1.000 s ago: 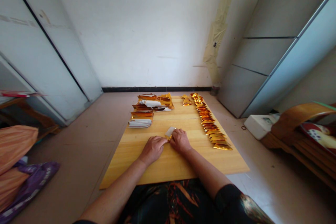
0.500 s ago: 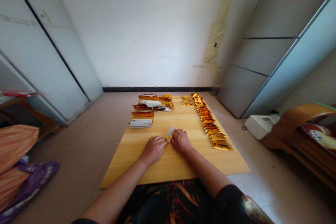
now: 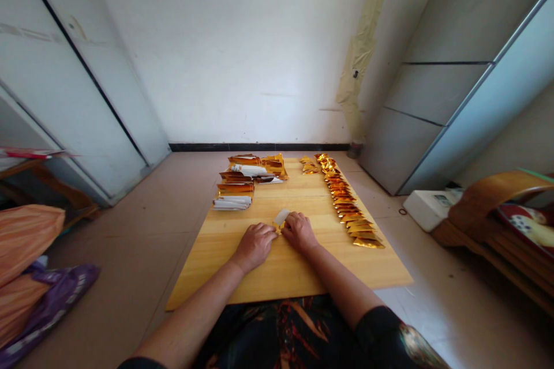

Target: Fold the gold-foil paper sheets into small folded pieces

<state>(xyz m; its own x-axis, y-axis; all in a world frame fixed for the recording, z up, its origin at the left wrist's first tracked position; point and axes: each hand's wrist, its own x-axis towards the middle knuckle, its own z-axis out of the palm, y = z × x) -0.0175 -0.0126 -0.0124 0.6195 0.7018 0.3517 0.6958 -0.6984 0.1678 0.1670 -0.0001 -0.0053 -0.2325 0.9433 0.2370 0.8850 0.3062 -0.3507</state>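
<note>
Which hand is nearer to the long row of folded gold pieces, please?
Right: the right hand is to the left of the long row of folded gold pieces, apart from it; the left hand is farther left, with the right hand between.

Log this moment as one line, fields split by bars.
left hand: fingertips at paper | right hand: on paper | foil packets: row along right side of board | foil sheets: far left

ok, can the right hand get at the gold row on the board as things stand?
Likely yes: nothing stands between the right hand and the gold row, though its fingertips seem busy on the small piece.
</note>
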